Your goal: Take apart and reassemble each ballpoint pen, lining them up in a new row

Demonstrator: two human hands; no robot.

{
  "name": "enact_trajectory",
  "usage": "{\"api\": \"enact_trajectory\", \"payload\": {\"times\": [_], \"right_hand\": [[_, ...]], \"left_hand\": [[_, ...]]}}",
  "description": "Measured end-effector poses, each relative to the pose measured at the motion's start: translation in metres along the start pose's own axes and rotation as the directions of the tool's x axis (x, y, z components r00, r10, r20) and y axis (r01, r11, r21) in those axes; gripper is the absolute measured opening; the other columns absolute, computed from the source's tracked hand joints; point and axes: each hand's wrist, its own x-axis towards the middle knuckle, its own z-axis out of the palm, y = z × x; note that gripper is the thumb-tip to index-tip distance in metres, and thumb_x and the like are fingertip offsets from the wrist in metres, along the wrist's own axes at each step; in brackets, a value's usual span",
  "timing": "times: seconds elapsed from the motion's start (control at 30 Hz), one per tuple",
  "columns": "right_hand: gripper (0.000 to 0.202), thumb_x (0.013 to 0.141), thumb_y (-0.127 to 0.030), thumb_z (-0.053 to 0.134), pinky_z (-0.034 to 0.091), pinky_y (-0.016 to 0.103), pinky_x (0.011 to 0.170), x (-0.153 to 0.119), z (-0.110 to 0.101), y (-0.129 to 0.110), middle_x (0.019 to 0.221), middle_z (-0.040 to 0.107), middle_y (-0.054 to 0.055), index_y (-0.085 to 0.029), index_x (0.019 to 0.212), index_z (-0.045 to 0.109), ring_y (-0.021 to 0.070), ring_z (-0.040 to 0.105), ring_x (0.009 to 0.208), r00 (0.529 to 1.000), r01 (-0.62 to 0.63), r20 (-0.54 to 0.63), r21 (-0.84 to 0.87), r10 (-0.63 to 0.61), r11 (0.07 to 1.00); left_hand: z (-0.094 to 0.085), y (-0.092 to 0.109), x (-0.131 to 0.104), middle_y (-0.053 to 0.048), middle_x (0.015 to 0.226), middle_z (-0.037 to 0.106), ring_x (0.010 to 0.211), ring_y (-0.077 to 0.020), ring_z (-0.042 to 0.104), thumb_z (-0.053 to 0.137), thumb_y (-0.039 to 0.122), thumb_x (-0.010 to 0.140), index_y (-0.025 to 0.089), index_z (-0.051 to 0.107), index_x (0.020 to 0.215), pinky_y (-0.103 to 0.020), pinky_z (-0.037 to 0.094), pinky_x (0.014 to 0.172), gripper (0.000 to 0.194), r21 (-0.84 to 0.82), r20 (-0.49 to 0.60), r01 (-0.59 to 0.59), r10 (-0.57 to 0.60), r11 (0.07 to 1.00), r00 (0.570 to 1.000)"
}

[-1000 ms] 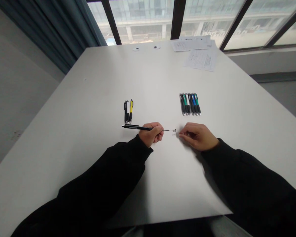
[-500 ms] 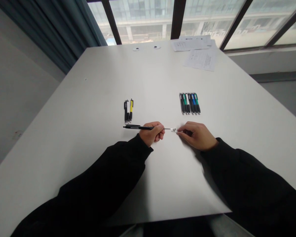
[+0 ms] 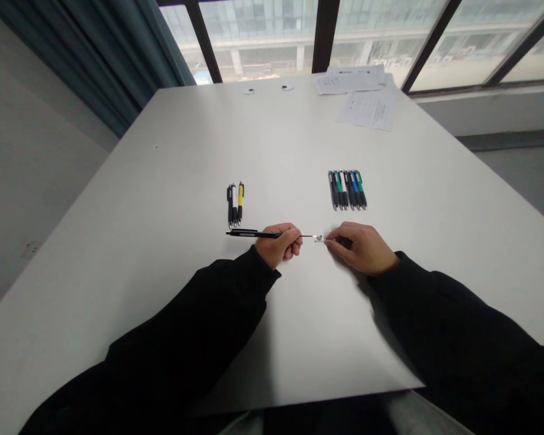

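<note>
Left hand (image 3: 281,243): fingers wrapped round a black pen (image 3: 249,233), its rear end toward the left edge of the desk (image 3: 321,338). A thin rod (image 3: 306,236) projects from the fist toward the right edge. Right hand (image 3: 363,248): thumb and forefinger drawn together by a small part (image 3: 318,238) at the rod's tip — cannot tell whether gripped. Toward the far edge: three pens (image 3: 235,205) on the left, a row of pens (image 3: 347,190) on the right. Papers (image 3: 367,109) near the far right corner.

Marks on the papers (image 3: 366,110) and the held black pen (image 3: 254,234) are too small to read.
</note>
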Motion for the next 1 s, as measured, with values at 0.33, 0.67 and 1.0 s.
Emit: {"api": "enact_trajectory", "payload": {"times": [0.33,0.67,1.0], "right_hand": [[0.011,0.084,-0.024,0.063,0.043,0.027,0.063,0.0000,0.0003,0.0002,0.074,0.065,0.003,-0.017,0.084,0.071,0.0140,0.057,0.063,1.000,-0.008,-0.004,0.015,0.009,1.000],[0.010,0.083,-0.023,0.063,0.043,0.027,0.064,-0.0003,0.0003,0.0006,0.073,0.065,0.003,-0.017,0.083,0.071,0.0141,0.057,0.063,1.000,-0.014,-0.003,0.013,0.014,1.000],[0.013,0.085,-0.027,0.062,0.043,0.027,0.063,-0.0004,0.0003,0.0007,0.073,0.065,0.003,-0.018,0.085,0.071,0.0139,0.057,0.062,1.000,-0.007,0.005,0.021,0.007,1.000]], "left_hand": [[0.0002,0.0011,-0.0004,0.002,0.044,0.054,0.030,-0.0031,0.034,0.056,0.032,0.074,0.015,0.056,0.061,-0.017,0.020,0.033,0.021,0.005,0.005,-0.004,0.004,1.000,1.000],[0.0005,0.0006,0.0000,0.003,0.043,0.053,0.030,-0.0030,0.033,0.057,0.034,0.072,0.015,0.055,0.060,-0.017,0.020,0.033,0.023,0.009,-0.008,0.010,-0.010,1.000,1.000],[0.0008,0.0017,-0.0005,0.003,0.043,0.053,0.031,-0.0031,0.034,0.056,0.032,0.073,0.015,0.056,0.060,-0.017,0.020,0.033,0.022,0.003,0.000,-0.006,0.006,1.000,1.000]]}}
